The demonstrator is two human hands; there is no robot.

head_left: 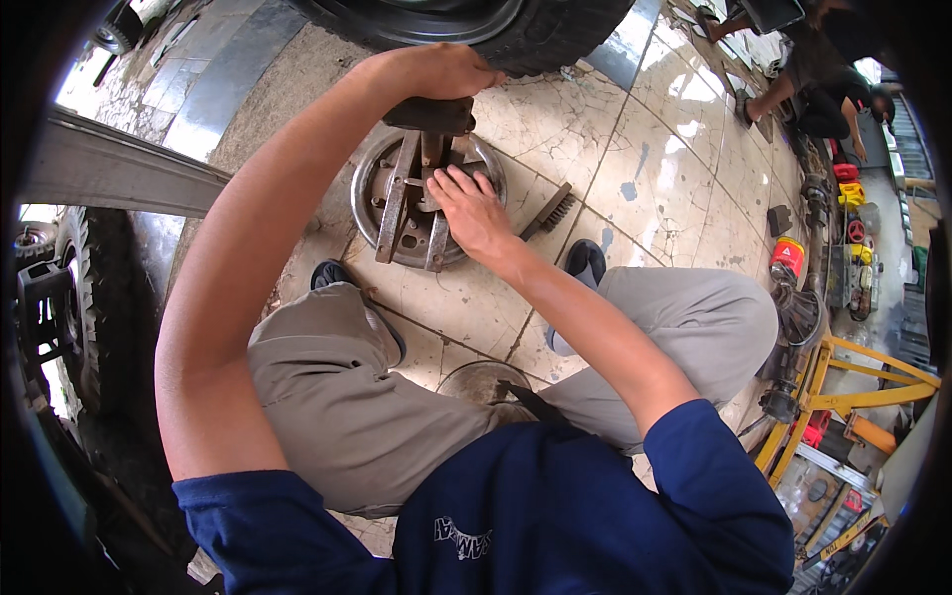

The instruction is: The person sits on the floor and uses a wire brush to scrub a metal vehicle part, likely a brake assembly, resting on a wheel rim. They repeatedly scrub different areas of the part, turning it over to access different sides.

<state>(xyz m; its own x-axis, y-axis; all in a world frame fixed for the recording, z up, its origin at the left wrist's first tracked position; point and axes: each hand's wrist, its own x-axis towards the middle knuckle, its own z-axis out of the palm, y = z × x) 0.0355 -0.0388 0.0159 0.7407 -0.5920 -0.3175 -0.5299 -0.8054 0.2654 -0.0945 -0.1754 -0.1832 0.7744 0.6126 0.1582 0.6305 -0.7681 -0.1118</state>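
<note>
On the tiled floor in front of me lies a round metal drum or backing plate point(474, 252), with two rusty metal bars point(400, 198) across it. My right hand point(469, 210) lies on the metal parts at its middle, fingers stretched out and slightly apart. At the far side, a dark blocky piece point(433, 116) stands over the plate's edge. Just above that piece, my left hand point(446, 71) is bent over with its fingers curled closed; what they grip is hidden behind the hand. A wire brush point(551, 210) rests on the floor right of the plate.
A big tire point(555, 40) stands beyond my hands; another tire point(94, 307) is at left, below a grey metal beam point(119, 169). At right are a red can point(787, 256), an axle point(796, 317) and a yellow frame point(818, 397). Another person point(828, 99) is at the far right.
</note>
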